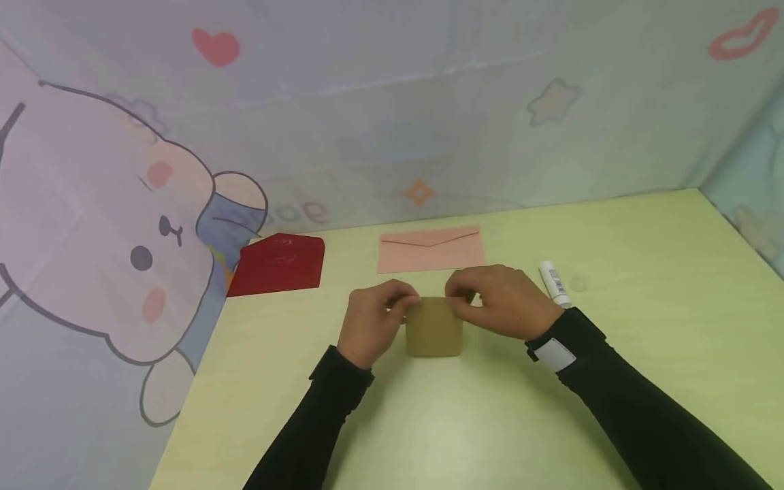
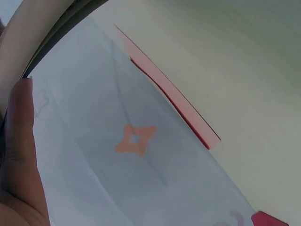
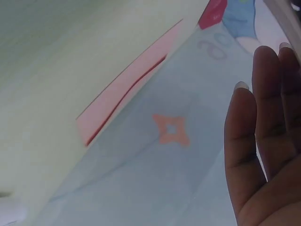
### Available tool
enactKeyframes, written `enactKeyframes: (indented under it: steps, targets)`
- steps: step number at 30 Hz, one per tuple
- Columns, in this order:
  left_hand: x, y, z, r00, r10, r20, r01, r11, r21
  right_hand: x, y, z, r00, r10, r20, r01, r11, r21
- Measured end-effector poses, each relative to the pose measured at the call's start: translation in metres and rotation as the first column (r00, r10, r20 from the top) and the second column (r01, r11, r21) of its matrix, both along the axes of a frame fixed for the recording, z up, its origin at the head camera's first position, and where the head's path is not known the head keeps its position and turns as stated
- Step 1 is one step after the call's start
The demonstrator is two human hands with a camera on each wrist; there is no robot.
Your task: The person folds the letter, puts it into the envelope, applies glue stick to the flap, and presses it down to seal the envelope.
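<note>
A small brown square that looks like a kraft paper envelope (image 1: 433, 328) is held up above the table in the head view. Its top left corner is pinched between the thumb and fingers of my left hand (image 1: 375, 323). My right hand (image 1: 505, 299) pinches the top right corner the same way. Close up in the left wrist view, a finger (image 2: 21, 141) touches the curved edge of the brown paper (image 2: 40, 33). The right wrist view has several outer fingers (image 3: 242, 136) extended, while the pinch itself is out of sight.
Behind the hands lies a pink envelope (image 1: 431, 255) with a pointed flap. A red envelope (image 1: 278, 269) rests at the left table edge. Beyond my right hand are a white tube (image 1: 554, 282) and a small clear round piece (image 1: 578, 282). A printed cloth (image 1: 367, 102) hangs behind.
</note>
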State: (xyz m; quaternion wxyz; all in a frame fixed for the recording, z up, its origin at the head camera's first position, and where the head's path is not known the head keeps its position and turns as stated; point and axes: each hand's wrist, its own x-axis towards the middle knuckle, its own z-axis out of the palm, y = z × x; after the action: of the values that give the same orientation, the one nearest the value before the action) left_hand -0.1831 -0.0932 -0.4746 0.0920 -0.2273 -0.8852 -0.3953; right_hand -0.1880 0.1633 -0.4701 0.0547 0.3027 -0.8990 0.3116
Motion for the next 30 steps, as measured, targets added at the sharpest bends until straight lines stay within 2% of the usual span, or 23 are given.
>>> enactKeyframes:
  steps: [5, 10, 12, 15, 18, 23, 25, 27, 30]
  targets:
    - [0.002, 0.001, -0.001, 0.999, -0.053, 0.001, 0.053, 0.998, 0.016, 0.0, -0.021, 0.004, 1.0, 0.022, -0.022, -0.021, 0.999, 0.043]
    - [0.004, -0.007, 0.002, 1.0, 0.012, 0.002, -0.012, 0.998, 0.06, 0.001, -0.014, 0.004, 1.0, 0.004, 0.007, -0.004, 1.0, 0.024]
    - [0.003, -0.01, 0.003, 0.999, 0.033, 0.02, -0.035, 0.995, 0.097, 0.001, -0.007, 0.003, 0.999, 0.003, 0.034, -0.003, 1.0, -0.007]
    - [0.002, -0.012, 0.002, 0.997, 0.028, 0.07, -0.039, 0.987, 0.154, 0.001, 0.001, 0.002, 0.997, 0.01, 0.071, -0.006, 0.998, -0.069]
    - [0.001, -0.012, 0.0, 0.991, 0.013, 0.133, -0.045, 0.971, 0.234, 0.002, 0.003, -0.002, 0.995, -0.016, 0.097, 0.031, 0.988, -0.149]
    - [-0.001, -0.01, -0.002, 0.971, 0.016, 0.239, -0.113, 0.911, 0.398, 0.006, -0.008, -0.012, 0.989, -0.125, 0.075, 0.141, 0.95, -0.28]
    - [-0.002, -0.008, -0.003, 0.964, 0.005, 0.266, -0.121, 0.897, 0.424, 0.008, -0.012, -0.014, 0.984, -0.166, 0.069, 0.179, 0.934, -0.308]
    - [-0.002, -0.007, -0.003, 0.962, -0.008, 0.274, -0.107, 0.908, 0.405, 0.01, -0.015, -0.014, 0.977, -0.205, 0.053, 0.211, 0.926, -0.312]
    - [-0.001, -0.008, -0.004, 0.97, -0.03, 0.243, -0.027, 0.974, 0.227, 0.012, -0.018, -0.014, 0.965, -0.251, -0.074, 0.231, 0.949, -0.217]
